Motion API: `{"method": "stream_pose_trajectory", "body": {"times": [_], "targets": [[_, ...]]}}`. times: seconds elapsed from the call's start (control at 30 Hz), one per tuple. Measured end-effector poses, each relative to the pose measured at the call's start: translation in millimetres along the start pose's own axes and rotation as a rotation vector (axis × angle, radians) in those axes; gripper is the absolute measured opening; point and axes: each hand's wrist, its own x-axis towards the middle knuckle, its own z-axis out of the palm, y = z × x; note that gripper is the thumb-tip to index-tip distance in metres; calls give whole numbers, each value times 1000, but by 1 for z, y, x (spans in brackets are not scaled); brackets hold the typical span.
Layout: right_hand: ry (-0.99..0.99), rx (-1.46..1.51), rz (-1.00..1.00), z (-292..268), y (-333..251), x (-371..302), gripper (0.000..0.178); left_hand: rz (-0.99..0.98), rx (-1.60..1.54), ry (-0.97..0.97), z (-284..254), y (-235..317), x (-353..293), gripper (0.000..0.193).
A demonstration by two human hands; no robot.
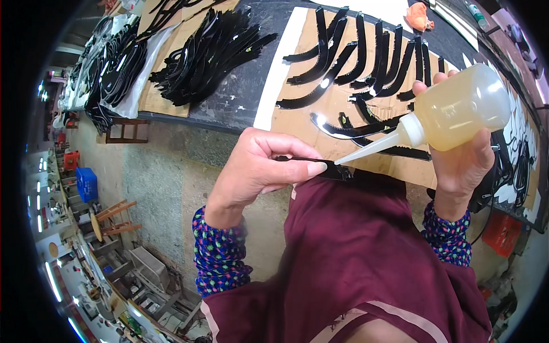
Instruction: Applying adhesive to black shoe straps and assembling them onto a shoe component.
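Note:
Pinched between the thumb and fingers of my left hand [257, 168] is a black strip [337, 171], held just off the table's near edge. My right hand [460, 163] grips a translucent squeeze bottle [466, 106] of yellowish liquid, tilted so its long nozzle [369, 148] points down to the left. The nozzle's tip meets the strip, or hovers very close to it, beside my left thumb. Beyond my hands, several curved glossy black strips [329, 54] lie spread on a cardboard sheet [291, 123].
A heap of black strips [211, 57] covers cardboard at the table's left, with more black bundles [123, 68] farther left. An orange crumpled cloth [419, 17] lies at the back. On the floor stand a blue crate [86, 184], a wooden stool [114, 220] and a red crate [502, 233].

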Motion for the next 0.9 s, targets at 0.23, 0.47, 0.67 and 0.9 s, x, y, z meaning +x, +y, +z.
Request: {"method": "stream_pose_trajectory", "body": {"times": [0.23,0.47,0.67,0.9], "targets": [[4,22,10,5,1,-1,80,-5,0,6,-1,-1,-3,12],[-3,19,9,6,2,-2,79,9,-14,7,-2,-5,-5,13],[-5,24,13,6,2,-2,79,35,11,22,-2,-4,-6,13],[-11,23,8,4,3,-3,78,48,-11,20,-3,-8,-4,13]]}}
